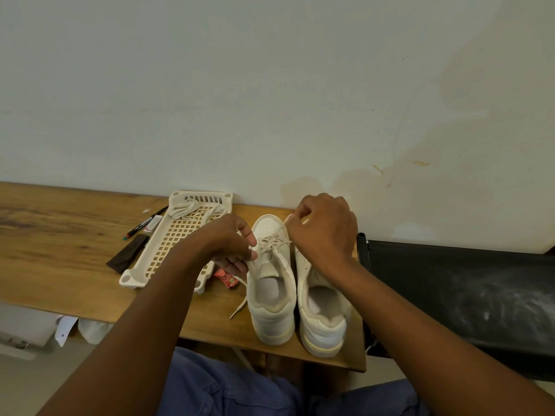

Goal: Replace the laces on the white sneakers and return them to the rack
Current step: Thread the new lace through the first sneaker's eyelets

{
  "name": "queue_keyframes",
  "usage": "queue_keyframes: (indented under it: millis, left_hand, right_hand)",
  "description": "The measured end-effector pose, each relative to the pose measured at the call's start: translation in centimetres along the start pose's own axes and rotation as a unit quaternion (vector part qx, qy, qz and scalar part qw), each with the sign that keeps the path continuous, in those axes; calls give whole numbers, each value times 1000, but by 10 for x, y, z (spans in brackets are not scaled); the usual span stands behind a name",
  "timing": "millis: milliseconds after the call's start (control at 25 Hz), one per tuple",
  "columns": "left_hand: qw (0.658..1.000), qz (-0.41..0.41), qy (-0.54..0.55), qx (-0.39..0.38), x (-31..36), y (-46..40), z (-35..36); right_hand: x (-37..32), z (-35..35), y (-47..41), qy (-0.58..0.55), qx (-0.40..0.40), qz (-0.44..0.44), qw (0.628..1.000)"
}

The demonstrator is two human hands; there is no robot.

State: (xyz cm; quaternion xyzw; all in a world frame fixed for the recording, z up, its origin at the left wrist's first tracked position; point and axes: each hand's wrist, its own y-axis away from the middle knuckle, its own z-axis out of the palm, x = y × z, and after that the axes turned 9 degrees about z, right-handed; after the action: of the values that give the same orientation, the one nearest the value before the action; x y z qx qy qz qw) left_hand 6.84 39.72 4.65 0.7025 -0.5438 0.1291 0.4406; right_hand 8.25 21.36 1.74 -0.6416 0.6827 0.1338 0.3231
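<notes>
Two white sneakers stand side by side on the wooden table, heels toward me. The left sneaker [271,298] has a cream lace [271,241] threaded through its upper eyelets. My left hand [232,247] touches that shoe's left side at the eyelets, fingertips on the lace. My right hand [322,229] pinches one lace end and holds it up above the toe. Another lace end [238,307] trails loose over the table at the shoe's left. The right sneaker [322,313] is partly hidden under my right wrist. A cream plastic rack [168,244] lies left of the shoes, with spare laces [192,207] bundled at its far end.
A wooden table [60,235] runs along a white wall. A marker pen [144,223], a dark flat pouch [127,253] and a small white item lie left of the rack. A red packet [226,279] sits between rack and shoe. A black chair [450,292] stands right.
</notes>
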Motion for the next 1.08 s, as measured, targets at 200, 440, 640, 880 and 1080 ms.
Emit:
queue_keyframes:
  millis: [200, 440, 640, 880, 1080]
  left_hand:
    - [1000, 3, -7, -6, 0, -2, 0]
    - [1000, 4, -9, -8, 1, 0, 0]
    - [1000, 3, -9, -12, 1, 1, 0]
    - [1000, 2, -7, -19, 2, 2, 0]
    - [1000, 3, -9, -14, 1, 3, 0]
  right_hand:
    - [-6, 7, 18, 97, -143, -188, 967]
    - [-10, 10, 26, 102, -106, -193, 970]
    - [1, -3, 1, 23, 2, -53, 998]
    - [-11, 15, 34, 204, -146, -277, 928]
    - [-12, 6, 24, 116, -84, -200, 969]
